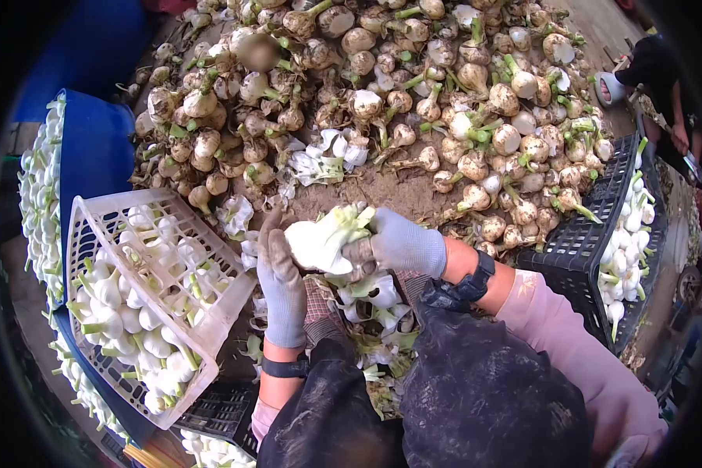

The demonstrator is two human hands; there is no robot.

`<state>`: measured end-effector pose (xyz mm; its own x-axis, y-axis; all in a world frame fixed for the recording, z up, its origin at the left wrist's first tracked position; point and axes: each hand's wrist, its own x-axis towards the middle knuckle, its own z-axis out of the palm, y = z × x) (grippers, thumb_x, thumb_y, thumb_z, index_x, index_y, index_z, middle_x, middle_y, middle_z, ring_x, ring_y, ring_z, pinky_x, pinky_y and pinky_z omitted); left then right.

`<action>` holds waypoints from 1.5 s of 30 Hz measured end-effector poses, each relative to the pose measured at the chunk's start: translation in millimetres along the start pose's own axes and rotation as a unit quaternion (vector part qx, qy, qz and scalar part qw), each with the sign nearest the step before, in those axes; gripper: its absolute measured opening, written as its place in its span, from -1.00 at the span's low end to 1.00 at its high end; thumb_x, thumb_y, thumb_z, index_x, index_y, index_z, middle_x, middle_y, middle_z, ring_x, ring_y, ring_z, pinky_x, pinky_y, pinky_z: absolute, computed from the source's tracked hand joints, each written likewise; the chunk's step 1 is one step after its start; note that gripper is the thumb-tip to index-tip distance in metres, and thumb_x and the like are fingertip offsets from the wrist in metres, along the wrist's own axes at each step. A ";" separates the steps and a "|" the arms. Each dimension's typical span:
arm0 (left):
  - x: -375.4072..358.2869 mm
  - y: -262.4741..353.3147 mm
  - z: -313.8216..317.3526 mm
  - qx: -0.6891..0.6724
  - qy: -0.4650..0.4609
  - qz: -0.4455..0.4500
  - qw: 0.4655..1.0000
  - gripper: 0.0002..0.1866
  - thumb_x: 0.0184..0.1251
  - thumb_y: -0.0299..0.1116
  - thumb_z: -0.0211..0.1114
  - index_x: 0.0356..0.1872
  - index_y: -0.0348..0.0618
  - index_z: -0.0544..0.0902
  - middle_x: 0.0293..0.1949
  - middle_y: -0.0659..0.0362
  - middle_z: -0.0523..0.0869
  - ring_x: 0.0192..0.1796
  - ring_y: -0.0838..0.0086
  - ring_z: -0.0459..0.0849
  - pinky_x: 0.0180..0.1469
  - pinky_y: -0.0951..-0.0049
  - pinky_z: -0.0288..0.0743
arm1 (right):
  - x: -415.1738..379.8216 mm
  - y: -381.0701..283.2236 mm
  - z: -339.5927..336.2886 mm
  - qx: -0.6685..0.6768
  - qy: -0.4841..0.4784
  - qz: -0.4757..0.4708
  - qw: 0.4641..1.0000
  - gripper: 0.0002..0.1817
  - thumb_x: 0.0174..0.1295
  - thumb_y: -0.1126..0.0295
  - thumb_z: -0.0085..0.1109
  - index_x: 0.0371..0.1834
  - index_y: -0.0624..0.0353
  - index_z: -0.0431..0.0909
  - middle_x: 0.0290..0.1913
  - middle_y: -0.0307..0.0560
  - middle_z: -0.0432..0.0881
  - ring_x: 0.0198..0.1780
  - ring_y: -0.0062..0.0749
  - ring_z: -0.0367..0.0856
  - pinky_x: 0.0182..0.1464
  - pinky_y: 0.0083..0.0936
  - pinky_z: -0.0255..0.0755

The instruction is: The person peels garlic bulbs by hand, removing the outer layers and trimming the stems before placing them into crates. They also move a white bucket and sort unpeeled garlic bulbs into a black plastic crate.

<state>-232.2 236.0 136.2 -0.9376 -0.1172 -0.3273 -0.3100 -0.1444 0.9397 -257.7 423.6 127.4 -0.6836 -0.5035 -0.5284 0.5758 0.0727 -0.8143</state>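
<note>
My left hand (281, 285), in a grey glove, rests its fingers against the left side of a white peeled bulb (320, 240) with pale green leaf stubs. My right hand (402, 246), gloved the same way, grips that bulb from the right. Both hands hold it above my lap, where several white peelings (370, 300) lie. A big heap of unpeeled, dirt-covered bulbs (366, 93) lies on the ground just beyond my hands.
A white crate (207, 331) of peeled bulbs tilts at my left, beside a blue tub (93, 156) lined with more. A black crate (581, 249) of peeled bulbs stands at my right. Another person (663, 78) sits at the far right.
</note>
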 end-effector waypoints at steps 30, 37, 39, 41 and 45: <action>-21.3 97.1 -19.9 -0.303 0.055 -0.050 0.950 -0.39 0.50 0.00 -0.04 0.20 -0.45 0.38 0.15 -0.15 0.54 0.13 0.10 0.61 0.08 0.20 0.61 | -14.9 -42.8 23.5 -0.469 0.086 -0.305 0.824 -0.50 0.10 0.24 0.24 0.14 0.08 0.47 -0.20 -0.01 0.65 -0.21 -0.01 0.65 -0.12 -0.21 0.53; -15.1 90.0 -17.4 -0.296 0.083 -0.053 0.950 -0.48 0.55 -0.12 -0.10 0.22 -0.43 0.38 0.12 -0.15 0.56 0.10 0.21 0.63 0.09 0.23 0.61 | 5.2 -73.9 49.2 -0.384 -0.109 -0.361 0.843 -0.78 0.21 0.22 0.17 -0.29 0.14 0.52 -0.36 0.04 0.54 -0.28 0.07 0.57 -0.28 -0.19 0.44; -23.0 101.6 -18.3 -0.190 0.130 0.025 0.973 -0.49 0.56 -0.13 -0.12 0.20 -0.44 0.38 0.08 -0.17 0.59 0.09 0.21 0.63 0.13 0.19 0.57 | -15.2 -79.6 57.9 -0.215 -0.330 -0.264 0.880 -0.81 0.27 0.29 0.12 -0.26 0.19 0.57 -0.35 0.02 0.56 -0.28 0.03 0.58 -0.29 -0.25 0.45; -23.5 102.9 -29.5 -0.079 0.221 0.164 0.958 -0.53 0.56 -0.17 -0.14 0.17 -0.43 0.38 0.07 -0.15 0.59 0.10 0.22 0.61 0.18 0.20 0.51 | -23.0 -75.5 60.8 -0.157 -0.485 -0.178 0.842 -0.78 0.28 0.30 0.11 -0.14 0.19 0.61 -0.28 -0.04 0.63 -0.23 -0.07 0.63 -0.25 -0.30 0.47; -64.4 151.5 -92.6 0.498 0.446 0.354 0.654 -0.64 0.50 -0.43 -0.08 0.17 -0.45 0.44 0.10 -0.06 0.60 0.15 0.23 0.59 0.27 0.21 0.46 | -5.0 -46.3 46.3 -0.652 -0.233 -0.158 0.704 -0.45 0.14 0.32 0.21 0.26 0.05 0.40 -0.23 0.04 0.64 -0.22 -0.07 0.68 -0.21 -0.23 0.53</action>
<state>-204.2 130.7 290.5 -0.5747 -0.3991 0.7144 -0.2134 0.9159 0.3400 -260.1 382.9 178.9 -0.2883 -0.8776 -0.3831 -0.6803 0.4693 -0.5630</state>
